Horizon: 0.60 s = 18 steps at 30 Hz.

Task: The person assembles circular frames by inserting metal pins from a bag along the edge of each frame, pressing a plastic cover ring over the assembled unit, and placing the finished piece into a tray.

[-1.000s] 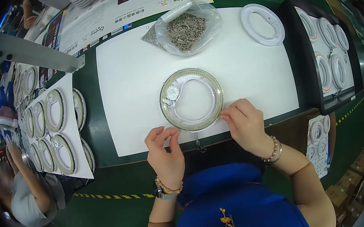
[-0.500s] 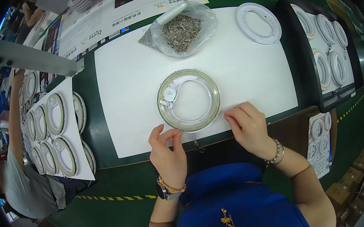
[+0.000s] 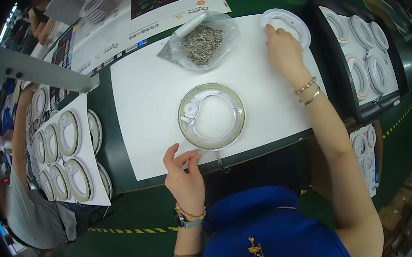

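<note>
A round ring-shaped assembly (image 3: 237, 131) with a pale yellow-green band and a white inner part lies on the white sheet, a small metal clasp (image 3: 223, 166) hanging off its near side. My left hand (image 3: 185, 175) is beside its lower left edge, thumb and a finger pinched together; anything between them is too small to make out. At the upper right, my right hand (image 3: 286, 56) reaches over a white plastic ring (image 3: 301, 25), fingers around its left rim and thumb hidden. A clear plastic bag (image 3: 229, 39) of small metal pieces (image 3: 201, 45) stands behind the assembly.
On the right, a black tray (image 3: 334, 58) holds several white rings. Similar ring assemblies (image 3: 68, 134) lie on a board at the left, near a co-worker's arm (image 3: 18, 134). A metal bracket (image 3: 47, 73) juts in from the left. Stacked white rings (image 3: 96, 6) stand at the back.
My right hand has moved from beside the round assembly up and right to the white plastic ring. My left hand stays near the assembly. The whole view has shifted slightly.
</note>
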Each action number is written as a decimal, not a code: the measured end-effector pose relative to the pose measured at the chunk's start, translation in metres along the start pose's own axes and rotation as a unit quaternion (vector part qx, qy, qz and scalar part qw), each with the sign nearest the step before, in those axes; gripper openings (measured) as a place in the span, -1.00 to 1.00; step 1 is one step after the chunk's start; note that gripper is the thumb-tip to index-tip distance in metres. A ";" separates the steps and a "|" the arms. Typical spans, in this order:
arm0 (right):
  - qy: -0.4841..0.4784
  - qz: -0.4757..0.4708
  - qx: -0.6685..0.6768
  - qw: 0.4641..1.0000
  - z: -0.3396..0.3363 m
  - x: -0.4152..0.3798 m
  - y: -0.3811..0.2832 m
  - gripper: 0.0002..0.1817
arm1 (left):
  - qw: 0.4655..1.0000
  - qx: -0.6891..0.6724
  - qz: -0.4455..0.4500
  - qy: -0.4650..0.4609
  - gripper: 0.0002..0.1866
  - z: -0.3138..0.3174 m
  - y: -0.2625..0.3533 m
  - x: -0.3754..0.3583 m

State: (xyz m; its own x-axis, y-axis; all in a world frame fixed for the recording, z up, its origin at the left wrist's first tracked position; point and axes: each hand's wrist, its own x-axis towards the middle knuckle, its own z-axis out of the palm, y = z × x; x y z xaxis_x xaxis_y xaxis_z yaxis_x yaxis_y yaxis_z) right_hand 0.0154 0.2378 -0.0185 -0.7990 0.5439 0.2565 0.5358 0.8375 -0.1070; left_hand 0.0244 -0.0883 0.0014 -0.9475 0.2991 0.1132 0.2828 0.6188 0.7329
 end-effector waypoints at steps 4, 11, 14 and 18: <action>0.083 -0.014 0.104 0.991 -0.023 -0.008 -0.019 -0.48 | 1.000 -0.009 0.012 0.026 -0.59 -0.017 -0.012 0.009; -0.149 -0.045 0.844 0.514 -0.097 -0.075 -0.097 -0.11 | 0.838 -0.527 -0.038 -0.135 -0.44 -0.008 0.019 0.053; -0.130 -0.027 0.767 0.628 -0.087 -0.084 -0.101 -0.18 | 0.838 -0.505 -0.098 -0.182 -0.41 -0.015 0.030 0.068; -0.090 -0.002 0.535 0.840 -0.063 -0.074 -0.096 -0.40 | 0.943 -0.292 -0.088 -0.135 -0.44 -0.011 0.032 0.071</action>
State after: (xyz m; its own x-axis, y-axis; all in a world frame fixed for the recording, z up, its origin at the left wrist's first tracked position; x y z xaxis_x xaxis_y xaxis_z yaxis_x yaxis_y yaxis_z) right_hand 0.0401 0.1141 0.0334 -0.8806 0.4587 0.1192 0.0580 0.3538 -0.9335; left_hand -0.0351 -0.0550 0.0401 -0.8769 0.4525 -0.1620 -0.0804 0.1942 0.9777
